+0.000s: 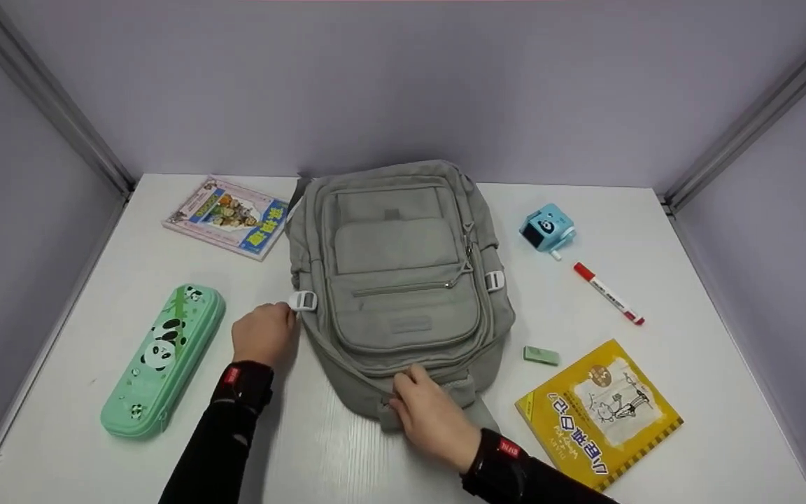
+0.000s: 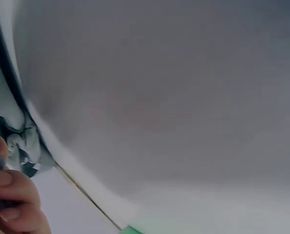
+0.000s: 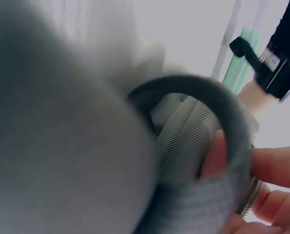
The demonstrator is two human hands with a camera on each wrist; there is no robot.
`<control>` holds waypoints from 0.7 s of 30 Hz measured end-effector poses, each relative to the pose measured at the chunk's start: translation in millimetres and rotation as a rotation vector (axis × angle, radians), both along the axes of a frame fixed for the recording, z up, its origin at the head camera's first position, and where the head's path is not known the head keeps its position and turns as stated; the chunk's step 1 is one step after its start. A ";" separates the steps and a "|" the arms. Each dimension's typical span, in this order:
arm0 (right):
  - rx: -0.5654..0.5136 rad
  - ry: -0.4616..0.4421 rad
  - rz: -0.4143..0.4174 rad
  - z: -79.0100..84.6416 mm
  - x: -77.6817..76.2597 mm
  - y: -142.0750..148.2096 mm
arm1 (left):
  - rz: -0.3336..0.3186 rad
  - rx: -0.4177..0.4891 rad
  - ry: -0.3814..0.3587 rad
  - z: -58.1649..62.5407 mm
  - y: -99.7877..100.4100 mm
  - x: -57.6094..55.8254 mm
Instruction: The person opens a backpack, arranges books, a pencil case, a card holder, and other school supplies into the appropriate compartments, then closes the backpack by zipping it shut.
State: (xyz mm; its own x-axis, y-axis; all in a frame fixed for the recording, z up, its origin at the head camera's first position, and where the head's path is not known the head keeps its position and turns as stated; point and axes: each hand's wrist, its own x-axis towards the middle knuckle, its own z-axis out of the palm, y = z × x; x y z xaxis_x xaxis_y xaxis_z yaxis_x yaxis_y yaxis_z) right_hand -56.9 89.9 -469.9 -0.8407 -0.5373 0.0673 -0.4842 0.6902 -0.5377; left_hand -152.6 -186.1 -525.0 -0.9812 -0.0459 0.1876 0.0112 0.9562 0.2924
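Observation:
A grey backpack (image 1: 397, 245) lies on the white table, its pocketed front facing up. At its left side, my left hand (image 1: 263, 332) grips grey material next to a white buckle (image 1: 303, 301). In the left wrist view, curled fingers (image 2: 18, 190) close around that grey piece. My right hand (image 1: 434, 416) pinches the bag's near edge between thumb and fingers. In the right wrist view, a dark grey loop (image 3: 227, 112) stands in front of the fingers (image 3: 276, 165), with zipper teeth (image 3: 252, 195) beside them. Part of the gripped edge is hidden by the hand.
Left of the bag lie a pink book (image 1: 231, 217) and a green panda pencil case (image 1: 165, 360). To its right are a blue pencil sharpener (image 1: 548, 227), a red-and-white marker (image 1: 609, 294), a small green eraser (image 1: 541, 355) and a yellow book (image 1: 599, 416). Grey walls (image 1: 403, 84) enclose the table.

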 end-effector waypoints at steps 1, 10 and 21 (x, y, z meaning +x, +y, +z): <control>-0.004 0.009 0.003 -0.6 1.0 -0.9 | 0.002 0.002 -0.004 -1.1 -0.9 -4.9; -0.051 -0.024 0.038 -2.7 7.7 -5.2 | 0.043 0.060 -0.109 -3.8 -4.4 -33.5; 0.057 -0.136 0.076 10.2 -4.9 35.4 | -0.034 0.101 -0.176 31.1 -9.2 -6.4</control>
State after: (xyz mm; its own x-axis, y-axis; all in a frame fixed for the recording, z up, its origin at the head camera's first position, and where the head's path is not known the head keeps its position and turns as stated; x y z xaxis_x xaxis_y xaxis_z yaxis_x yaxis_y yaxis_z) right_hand -61.8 125.3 -459.7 -0.7968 -0.5993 -0.0765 -0.4617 0.6857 -0.5627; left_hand -159.0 -195.3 -493.9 -0.9997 -0.0216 0.0096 -0.0162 0.9220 0.3867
